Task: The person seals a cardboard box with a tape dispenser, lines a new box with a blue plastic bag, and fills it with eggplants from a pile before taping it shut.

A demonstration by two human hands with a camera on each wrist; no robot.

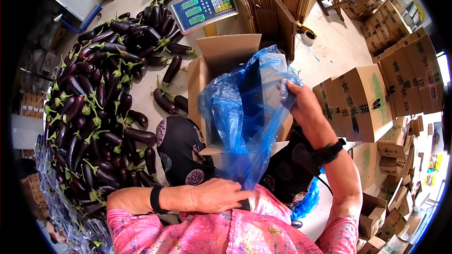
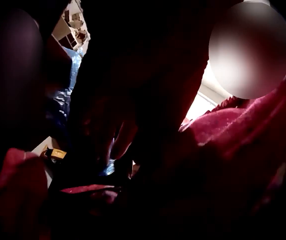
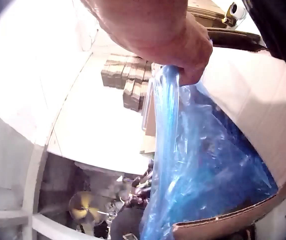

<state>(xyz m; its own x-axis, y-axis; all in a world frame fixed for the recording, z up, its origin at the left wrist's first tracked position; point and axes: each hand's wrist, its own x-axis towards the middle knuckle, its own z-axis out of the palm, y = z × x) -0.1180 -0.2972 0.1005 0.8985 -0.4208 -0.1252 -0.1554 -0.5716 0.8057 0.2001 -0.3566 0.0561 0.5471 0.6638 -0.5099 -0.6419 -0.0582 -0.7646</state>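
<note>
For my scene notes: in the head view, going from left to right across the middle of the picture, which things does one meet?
Pile of eggplants → open cardboard box → blue plastic bag → right hand gripping the bag's edge → printed cartons.

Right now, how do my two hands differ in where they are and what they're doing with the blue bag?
The right hand is raised over the open cardboard box, while the left hand sits low, close to the pink shirt. The right hand pinches the upper edge of the blue plastic bag; the left hand grips its gathered lower end. The right arm reaches away from the body; the left forearm lies across it. Both hold the same bag, and both wrists wear dark bands.
</note>
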